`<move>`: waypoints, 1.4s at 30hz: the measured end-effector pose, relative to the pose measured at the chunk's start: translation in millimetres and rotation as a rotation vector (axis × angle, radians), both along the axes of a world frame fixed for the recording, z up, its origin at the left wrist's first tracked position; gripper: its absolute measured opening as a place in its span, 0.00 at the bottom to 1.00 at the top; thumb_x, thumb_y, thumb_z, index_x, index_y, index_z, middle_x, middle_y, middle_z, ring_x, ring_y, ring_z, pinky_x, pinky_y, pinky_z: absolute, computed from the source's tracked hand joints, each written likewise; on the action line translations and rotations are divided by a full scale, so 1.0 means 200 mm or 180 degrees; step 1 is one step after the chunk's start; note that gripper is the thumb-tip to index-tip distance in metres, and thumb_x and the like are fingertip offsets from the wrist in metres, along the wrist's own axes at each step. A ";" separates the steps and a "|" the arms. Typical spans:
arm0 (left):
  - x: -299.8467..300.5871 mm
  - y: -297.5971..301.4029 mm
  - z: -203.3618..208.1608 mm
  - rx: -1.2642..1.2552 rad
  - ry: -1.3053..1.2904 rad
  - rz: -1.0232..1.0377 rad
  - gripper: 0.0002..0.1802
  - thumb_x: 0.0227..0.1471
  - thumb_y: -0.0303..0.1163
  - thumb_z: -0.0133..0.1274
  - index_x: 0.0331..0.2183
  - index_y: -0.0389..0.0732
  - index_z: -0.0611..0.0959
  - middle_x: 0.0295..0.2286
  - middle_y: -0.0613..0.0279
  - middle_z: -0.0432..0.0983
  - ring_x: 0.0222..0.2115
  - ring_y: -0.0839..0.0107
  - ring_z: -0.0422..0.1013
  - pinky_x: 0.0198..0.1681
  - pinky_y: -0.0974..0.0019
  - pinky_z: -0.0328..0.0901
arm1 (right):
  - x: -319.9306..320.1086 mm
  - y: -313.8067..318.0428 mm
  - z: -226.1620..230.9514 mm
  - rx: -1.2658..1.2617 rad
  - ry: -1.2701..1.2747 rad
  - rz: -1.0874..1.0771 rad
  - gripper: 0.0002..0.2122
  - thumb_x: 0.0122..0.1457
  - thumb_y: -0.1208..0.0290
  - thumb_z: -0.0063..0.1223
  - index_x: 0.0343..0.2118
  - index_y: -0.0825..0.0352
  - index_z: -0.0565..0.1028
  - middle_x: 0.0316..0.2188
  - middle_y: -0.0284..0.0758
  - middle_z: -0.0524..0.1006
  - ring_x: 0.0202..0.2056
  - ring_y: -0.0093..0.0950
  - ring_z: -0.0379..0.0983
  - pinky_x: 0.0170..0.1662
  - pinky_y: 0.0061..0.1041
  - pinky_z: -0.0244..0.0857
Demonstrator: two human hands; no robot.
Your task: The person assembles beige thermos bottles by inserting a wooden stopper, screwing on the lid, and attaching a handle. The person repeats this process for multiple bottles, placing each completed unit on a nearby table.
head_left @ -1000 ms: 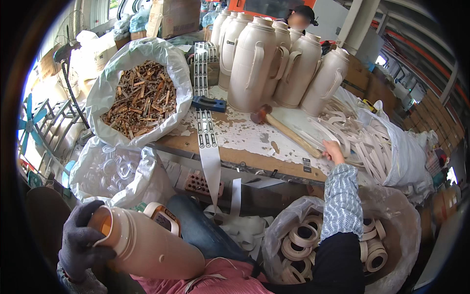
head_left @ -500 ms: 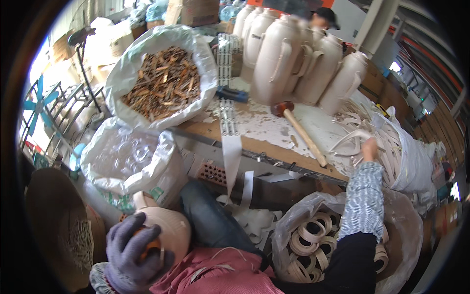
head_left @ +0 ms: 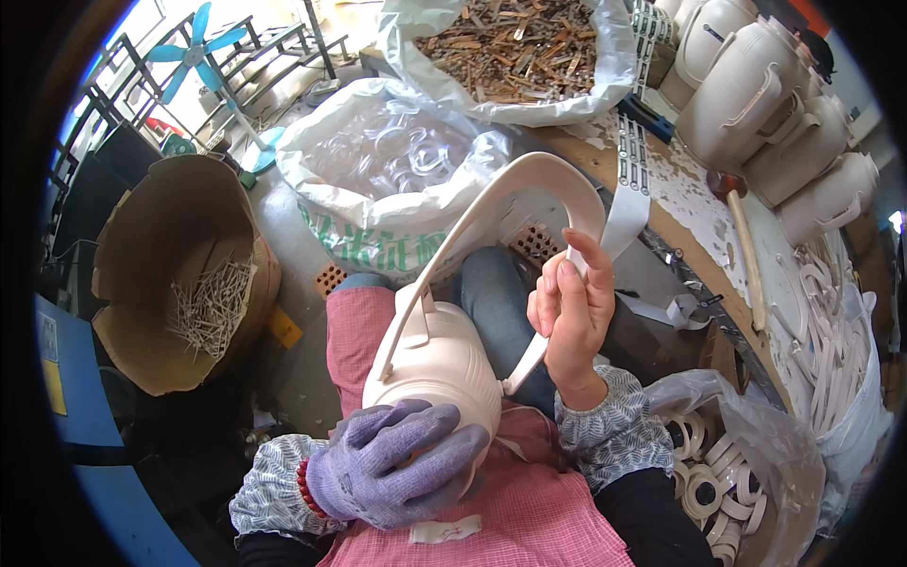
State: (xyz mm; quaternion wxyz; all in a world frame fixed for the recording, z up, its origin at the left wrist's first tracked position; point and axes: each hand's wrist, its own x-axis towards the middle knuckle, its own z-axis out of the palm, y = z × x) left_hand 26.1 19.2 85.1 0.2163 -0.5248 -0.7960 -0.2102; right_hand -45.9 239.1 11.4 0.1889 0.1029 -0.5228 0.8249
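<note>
A cream plastic flask body (head_left: pixel 449 350) lies tilted between my knees, its rounded end toward me. My left hand (head_left: pixel 397 463), in a purple knitted glove, is wrapped over that near end. In my bare right hand (head_left: pixel 572 317) is a long curved cream carrying handle (head_left: pixel 543 170), gripped near one end with the index finger raised. The handle arches over the flask, its two ends resting against opposite sides of the body. Whether those ends are hooked in cannot be made out. A smaller fixed grip (head_left: pixel 416 317) shows beneath the arch.
Several flask bodies (head_left: pixel 746 94) stand on the workbench (head_left: pixel 694 189), with a mallet (head_left: pixel 751 250) and curved handles (head_left: pixel 831 350) at its right. Around me are a sack of clear rings (head_left: pixel 312 189), a sack of brown scraps (head_left: pixel 605 94), a cardboard drum (head_left: pixel 142 283) and a bag of cream rings (head_left: pixel 756 425).
My right hand has come from the handle pile back to my lap, bringing one handle onto the flask. My view has swung left; the flask now sits centrally between my knees.
</note>
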 end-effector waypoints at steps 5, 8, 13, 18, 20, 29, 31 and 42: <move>-0.07 -0.09 0.04 0.0470 -0.0981 -0.0524 0.17 0.42 0.42 0.65 0.33 0.49 0.78 0.42 0.56 0.73 0.43 0.59 0.70 0.43 0.61 0.67 | 0.04 -0.05 0.01 0.0411 -0.0091 0.0169 0.16 0.67 0.77 0.35 0.56 0.64 0.65 0.29 0.30 0.68 0.15 0.09 0.52 0.17 0.11 0.51; -0.10 -0.08 0.02 0.1332 -0.1506 0.1031 0.31 0.46 0.39 0.60 0.50 0.41 0.69 0.46 0.52 0.69 0.44 0.58 0.69 0.48 0.59 0.65 | 0.06 -0.08 -0.02 0.0645 0.0066 0.0191 0.17 0.66 0.78 0.35 0.57 0.63 0.64 0.31 0.31 0.68 0.15 0.09 0.52 0.18 0.11 0.52; -0.20 -0.14 -0.18 0.2872 -0.4759 0.1376 0.18 0.47 0.30 0.56 0.41 0.33 0.77 0.39 0.58 0.73 0.37 0.72 0.72 0.43 0.68 0.67 | 0.10 -0.13 0.02 0.0239 -0.0702 0.0663 0.32 0.62 0.80 0.41 0.66 0.56 0.42 0.38 0.37 0.71 0.21 0.12 0.60 0.23 0.10 0.58; -0.09 -0.19 -0.31 0.4259 -0.5597 0.0788 0.17 0.42 0.26 0.55 0.38 0.33 0.77 0.37 0.57 0.74 0.39 0.70 0.74 0.47 0.67 0.69 | 0.19 -0.10 -0.06 0.0742 -0.1251 0.1426 0.28 0.57 0.77 0.45 0.62 0.70 0.56 0.37 0.35 0.72 0.35 0.17 0.67 0.44 0.17 0.62; -0.05 -0.17 -0.46 0.4764 -0.5138 0.0129 0.17 0.42 0.25 0.55 0.38 0.34 0.76 0.40 0.57 0.73 0.42 0.70 0.72 0.51 0.65 0.66 | 0.19 -0.09 -0.04 0.0625 -0.1359 0.1592 0.26 0.56 0.77 0.46 0.60 0.69 0.59 0.36 0.33 0.71 0.36 0.18 0.67 0.45 0.17 0.62; -0.05 0.02 -0.41 0.3935 -0.4299 0.1212 0.13 0.51 0.27 0.50 0.40 0.36 0.77 0.41 0.60 0.70 0.39 0.74 0.67 0.45 0.71 0.63 | 0.17 -0.06 -0.13 0.0411 -0.1787 0.1189 0.12 0.64 0.65 0.47 0.44 0.68 0.72 0.28 0.27 0.67 0.29 0.16 0.60 0.34 0.15 0.55; -0.07 0.09 -0.38 0.4114 -0.4216 0.1319 0.13 0.56 0.30 0.47 0.43 0.36 0.76 0.44 0.58 0.68 0.44 0.71 0.65 0.49 0.67 0.62 | 0.17 -0.09 -0.16 0.0379 -0.1729 0.0865 0.15 0.68 0.60 0.38 0.41 0.68 0.72 0.28 0.27 0.67 0.30 0.17 0.61 0.35 0.16 0.57; -0.25 -0.34 -0.14 0.2915 -0.2942 0.1015 0.04 0.49 0.28 0.60 0.27 0.39 0.83 0.45 0.52 0.74 0.50 0.63 0.67 0.54 0.61 0.60 | -0.33 -0.14 0.02 0.2549 0.1339 0.0729 0.32 0.59 0.53 0.53 0.60 0.70 0.62 0.57 0.40 0.67 0.56 0.31 0.60 0.61 0.34 0.53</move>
